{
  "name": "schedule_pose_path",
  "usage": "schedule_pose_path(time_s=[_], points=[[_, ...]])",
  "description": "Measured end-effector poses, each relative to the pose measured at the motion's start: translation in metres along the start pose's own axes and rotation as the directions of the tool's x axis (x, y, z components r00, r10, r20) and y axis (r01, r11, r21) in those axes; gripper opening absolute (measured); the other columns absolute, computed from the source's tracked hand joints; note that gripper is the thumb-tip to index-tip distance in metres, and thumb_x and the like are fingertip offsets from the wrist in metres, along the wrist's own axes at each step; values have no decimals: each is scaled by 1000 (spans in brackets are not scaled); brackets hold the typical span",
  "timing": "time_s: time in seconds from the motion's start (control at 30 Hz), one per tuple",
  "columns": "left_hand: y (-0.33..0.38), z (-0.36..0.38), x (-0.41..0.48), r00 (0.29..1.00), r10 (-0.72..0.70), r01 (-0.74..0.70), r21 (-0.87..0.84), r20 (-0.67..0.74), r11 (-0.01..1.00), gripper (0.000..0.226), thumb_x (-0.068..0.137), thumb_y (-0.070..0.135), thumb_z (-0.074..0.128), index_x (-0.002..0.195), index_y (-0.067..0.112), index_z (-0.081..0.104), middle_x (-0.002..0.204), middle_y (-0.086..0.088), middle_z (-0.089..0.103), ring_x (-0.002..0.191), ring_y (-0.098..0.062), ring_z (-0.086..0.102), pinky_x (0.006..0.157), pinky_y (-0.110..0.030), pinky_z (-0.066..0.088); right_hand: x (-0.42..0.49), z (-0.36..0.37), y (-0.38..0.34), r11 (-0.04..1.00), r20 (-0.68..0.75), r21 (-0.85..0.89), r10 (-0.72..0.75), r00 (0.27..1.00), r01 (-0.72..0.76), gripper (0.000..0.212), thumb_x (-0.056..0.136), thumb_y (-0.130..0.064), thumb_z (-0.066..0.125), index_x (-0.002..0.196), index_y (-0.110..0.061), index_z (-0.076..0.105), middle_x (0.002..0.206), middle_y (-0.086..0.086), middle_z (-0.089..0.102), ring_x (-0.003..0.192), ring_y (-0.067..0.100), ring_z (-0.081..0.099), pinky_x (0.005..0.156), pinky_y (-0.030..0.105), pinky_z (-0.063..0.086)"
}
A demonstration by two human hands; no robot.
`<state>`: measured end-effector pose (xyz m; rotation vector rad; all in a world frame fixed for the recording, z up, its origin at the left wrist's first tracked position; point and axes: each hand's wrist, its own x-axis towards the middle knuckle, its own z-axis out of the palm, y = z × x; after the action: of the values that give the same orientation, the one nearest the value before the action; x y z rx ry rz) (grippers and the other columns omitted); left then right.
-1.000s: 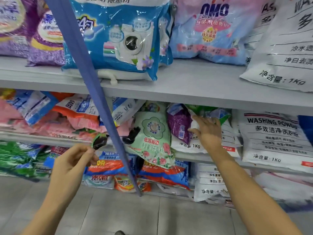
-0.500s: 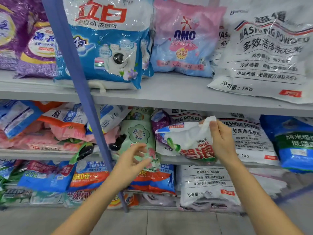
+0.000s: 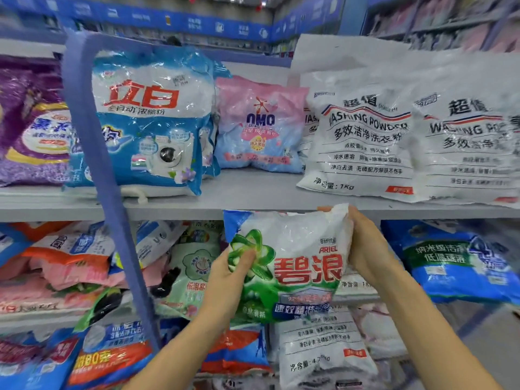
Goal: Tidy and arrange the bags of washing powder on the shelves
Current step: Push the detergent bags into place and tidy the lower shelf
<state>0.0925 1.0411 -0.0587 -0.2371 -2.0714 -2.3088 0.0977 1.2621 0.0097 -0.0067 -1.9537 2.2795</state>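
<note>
Both hands hold the Ariel bag [image 3: 292, 266] up by the shelf [image 3: 253, 198]. The left hand [image 3: 228, 280] fingers pinch its side. The right hand [image 3: 365, 249] fingers curl round its top corner.

Cropped by left frame edge: purple bag [image 3: 28, 128]; rightmost white bag [image 3: 472, 142] cropped at right. Part of blue-and-white bag [image 3: 152, 122] masked by blue upright [image 3: 114, 218]. Ariel bag [image 3: 304, 266] screens most fingers of left hand [image 3: 225, 282] (thumb shows in front). Blurred, unreadable: background signs [image 3: 197, 22].
</note>
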Motion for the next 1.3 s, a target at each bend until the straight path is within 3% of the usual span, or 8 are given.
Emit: schedule_pose_path(time_s=[0.13, 0.33, 0.5, 0.67, 0.87, 1.0, 1.1, 1.3], points=[[25, -10, 8, 995, 89, -89, 7, -34, 996, 39, 66, 64, 58, 88, 34, 70, 93, 5, 74, 90, -15, 70, 83, -36, 52, 4, 4, -12, 986, 116, -134, -85, 990, 101, 36, 73, -43, 61, 94, -15, 67, 88, 7, 74, 79, 21, 72, 59, 21, 54], [76, -38, 19, 926, 374, -376, 214, 49, 902, 24, 81, 46, 54, 80, 27, 68, 81, 9, 74, 72, -4, 69, 61, -11, 49, 24, 13, -20, 976, 128, -70, -198, 972, 208, 11, 70, -22, 66, 77, -18, 73, 78, 4, 74, 71, 20, 71, 57, 26, 56], [115, -75, 28, 852, 519, -498, 406, 68, 766, 20, 85, 48, 55, 73, 33, 63, 76, 0, 70, 64, -10, 63, 60, -21, 47, 40, 47, -16, 946, 166, -110, -284, 944, 304, 51, 51, -66, 78, 79, -23, 75, 84, 4, 74, 79, 18, 71, 63, 25, 56], [133, -119, 26, 853, 521, -452, 471, -21, 758, 24, 84, 51, 53, 68, 36, 63, 68, 8, 70, 58, -4, 64, 55, -14, 47, 51, 100, -22, 882, 130, -40, -462, 877, 470, 21, 82, -36, 57, 78, -27, 76, 78, -6, 73, 77, 13, 68, 71, 25, 55], [140, -179, -3, 805, 538, -385, 468, -251, 795, 37, 84, 49, 51, 62, 19, 55, 52, 8, 60, 48, 2, 51, 49, -11, 38, 43, 196, -36, 567, 90, -303, -783, 615, 766, 28, 94, -24, 52, 68, -30, 60, 56, -18, 51, 51, -6, 42, 48, 9, 29], [153, -237, -38, 729, 645, -433, 576, -228, 694, 50, 86, 61, 43, 66, 16, 55, 57, -6, 55, 49, -3, 45, 49, -17, 35, 25, 267, -39, 364, 44, -441, -904, 424, 821, 38, 97, -26, 43, 73, -2, 59, 54, -17, 34, 48, -2, 35, 47, 5, 23], [162, -287, -45, 731, 617, -367, 595, -291, 715, 70, 90, 62, 39, 66, -2, 53, 55, -15, 53, 50, -28, 44, 53, -35, 38, 14, 320, -40, 248, 88, -463, -942, 323, 851, 33, 97, -20, 44, 74, 0, 59, 52, -7, 36, 51, 6, 33, 46, 7, 24], [167, -385, -59, 760, 513, -282, 508, -399, 814, 71, 84, 58, 40, 69, -12, 47, 57, -20, 46, 54, -17, 41, 54, -30, 36, 4, 426, -37, 371, 191, -448, -849, 492, 813, 23, 95, -28, 49, 88, -10, 62, 49, 4, 46, 44, 15, 37, 40, 24, 24]])
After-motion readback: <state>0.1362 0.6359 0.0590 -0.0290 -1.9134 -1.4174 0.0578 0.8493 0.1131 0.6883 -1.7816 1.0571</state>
